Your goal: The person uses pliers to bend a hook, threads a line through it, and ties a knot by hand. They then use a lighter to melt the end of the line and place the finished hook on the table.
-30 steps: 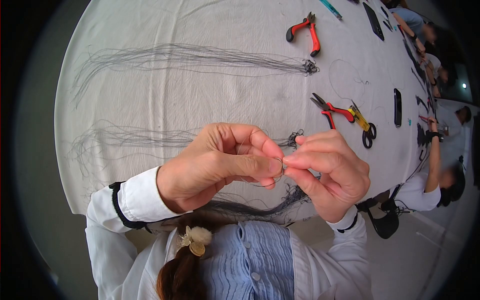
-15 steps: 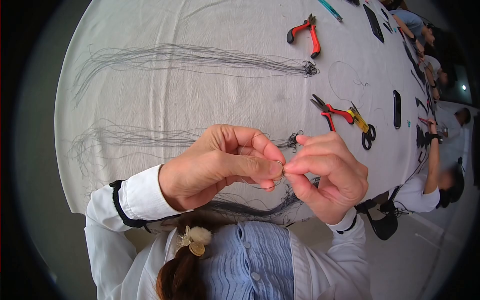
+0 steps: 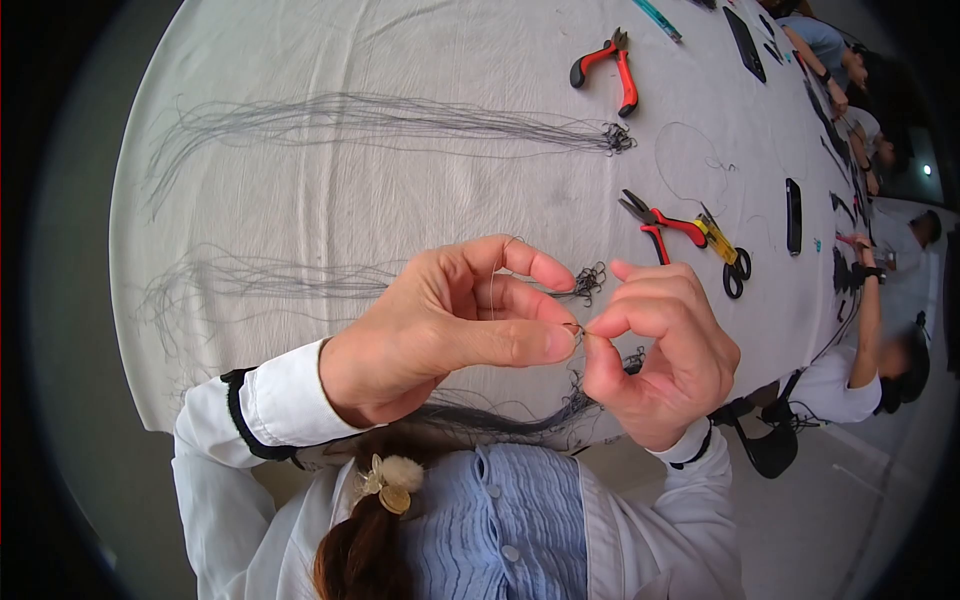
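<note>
My left hand (image 3: 450,325) is closed, thumb and forefinger pinching a thin dark line (image 3: 492,290) that loops up behind the fingers. My right hand (image 3: 665,350) meets it fingertip to fingertip, pinching a small dark hook (image 3: 575,325), mostly hidden by the fingers. Beyond the hands lies a bundle of lines (image 3: 300,277) with a cluster of dark hooks (image 3: 590,283) at its right end. A similar bundle (image 3: 400,118) is stretched out farther up. Under my wrists a thicker dark bundle (image 3: 490,422) is partly covered.
Red-handled pliers (image 3: 655,222) lie on the white cloth (image 3: 450,200) beside yellow-and-black snips (image 3: 722,245). Red-handled cutters (image 3: 620,75), a teal pen (image 3: 657,18), phones (image 3: 793,215) and a loose coil of line (image 3: 690,160) are farther off. Other people sit along the right edge.
My left fingers have spread slightly and shifted, opening a gap above the thumb. The hook cluster behind shows more. Both hands stay together at the pinched hook.
</note>
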Demonstrator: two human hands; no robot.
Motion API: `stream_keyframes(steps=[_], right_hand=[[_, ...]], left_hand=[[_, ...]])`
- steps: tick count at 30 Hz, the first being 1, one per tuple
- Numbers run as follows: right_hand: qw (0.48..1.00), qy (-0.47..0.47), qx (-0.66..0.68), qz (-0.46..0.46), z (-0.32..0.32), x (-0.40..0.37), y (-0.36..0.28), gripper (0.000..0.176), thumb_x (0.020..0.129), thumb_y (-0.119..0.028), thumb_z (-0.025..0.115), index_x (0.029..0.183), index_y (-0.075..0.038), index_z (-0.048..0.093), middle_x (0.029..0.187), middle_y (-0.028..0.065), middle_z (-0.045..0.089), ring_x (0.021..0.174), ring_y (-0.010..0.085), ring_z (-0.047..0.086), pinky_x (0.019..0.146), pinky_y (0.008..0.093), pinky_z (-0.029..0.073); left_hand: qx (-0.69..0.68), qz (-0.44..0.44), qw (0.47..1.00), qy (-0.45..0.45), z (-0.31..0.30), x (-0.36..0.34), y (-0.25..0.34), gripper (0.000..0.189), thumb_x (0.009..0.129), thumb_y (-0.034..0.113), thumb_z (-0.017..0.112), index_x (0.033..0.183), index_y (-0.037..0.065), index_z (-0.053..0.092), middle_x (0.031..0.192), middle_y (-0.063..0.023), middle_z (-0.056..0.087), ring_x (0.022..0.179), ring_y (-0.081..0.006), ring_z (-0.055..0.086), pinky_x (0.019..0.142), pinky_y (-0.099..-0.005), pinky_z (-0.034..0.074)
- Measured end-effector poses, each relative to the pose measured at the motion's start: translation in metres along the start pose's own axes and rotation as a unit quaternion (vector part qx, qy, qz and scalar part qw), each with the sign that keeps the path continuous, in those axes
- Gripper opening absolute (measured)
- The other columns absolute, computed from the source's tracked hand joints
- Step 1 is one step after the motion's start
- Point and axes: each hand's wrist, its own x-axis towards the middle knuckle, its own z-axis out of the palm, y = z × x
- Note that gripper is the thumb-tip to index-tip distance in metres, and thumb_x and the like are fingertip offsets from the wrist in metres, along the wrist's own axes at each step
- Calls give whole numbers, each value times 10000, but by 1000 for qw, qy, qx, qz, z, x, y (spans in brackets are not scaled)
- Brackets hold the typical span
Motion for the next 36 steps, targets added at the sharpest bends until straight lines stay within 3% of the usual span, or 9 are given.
stream_keyframes(steps=[7, 13, 15, 19, 21, 24, 28, 33, 36], right_hand=[[997, -2, -69, -22, -1, 0, -2, 171, 578, 30, 663, 710, -34, 576, 720, 46, 564, 642, 215, 567, 662, 374, 564], [983, -15, -155, -100, 1, -3, -4, 175, 577, 28, 665, 731, -6, 589, 751, 83, 549, 677, 218, 558, 685, 390, 572], [979, -2, -163, -120, 5, -6, -3, 128, 626, 13, 642, 743, 15, 590, 740, 95, 546, 675, 217, 557, 680, 394, 575], [969, 8, -197, -147, 7, -7, -3, 71, 699, -42, 654, 735, -26, 596, 741, 65, 568, 664, 207, 573, 691, 422, 567], [964, 14, -196, -179, 8, -6, -1, 65, 751, -23, 576, 738, 39, 590, 717, 104, 545, 685, 215, 566, 690, 395, 581], [964, 15, -195, -183, 8, -7, 0, 72, 761, -27, 572, 739, 40, 589, 722, 107, 544, 689, 217, 565, 689, 394, 580], [965, -1, -196, -173, 6, -7, -1, 73, 766, -26, 566, 742, 40, 589, 726, 109, 544, 691, 217, 565, 686, 393, 580], [978, 4, -163, -128, 6, -6, -3, 109, 636, 14, 637, 736, 16, 594, 729, 91, 546, 676, 211, 557, 684, 382, 579], [981, 6, -162, -102, 1, -4, -3, 190, 557, 38, 658, 733, -4, 600, 723, 77, 543, 663, 210, 551, 663, 371, 574]], left_hand=[[27, 30, 999, 17, 4, 1, -1, 387, 710, -34, 706, 1051, 30, 534, 936, -62, 626, 853, -130, 603, 822, -285, 477], [299, 134, 942, 71, 5, -4, 2, 209, 715, 3, 722, 882, 19, 597, 904, -51, 628, 803, -127, 596, 807, -275, 457], [318, 197, 926, 55, 2, -3, -3, 150, 725, 15, 713, 838, 16, 614, 841, -44, 634, 787, -122, 593, 782, -266, 453], [391, 210, 893, 73, 6, -6, 2, 105, 721, 6, 701, 800, 7, 632, 786, -57, 637, 767, -129, 598, 732, -260, 455], [443, 254, 856, 82, 7, -7, 2, 82, 709, 5, 698, 770, 0, 643, 777, -77, 640, 750, -145, 604, 697, -267, 456], [452, 255, 850, 89, 7, -6, 1, 77, 703, 8, 699, 758, -1, 645, 776, -84, 641, 736, -159, 608, 667, -263, 457], [451, 241, 854, 98, 7, -6, 1, 77, 703, 15, 700, 757, 8, 646, 764, -69, 644, 735, -152, 608, 741, -292, 458], [435, 228, 864, 109, 6, -7, -1, 82, 700, 24, 707, 742, 21, 637, 747, -35, 653, 737, -124, 601, 915, -360, 392], [411, 207, 880, 116, 7, -7, 0, 91, 704, 27, 711, 747, 17, 631, 750, -34, 659, 747, -108, 596, 913, -346, 391]])
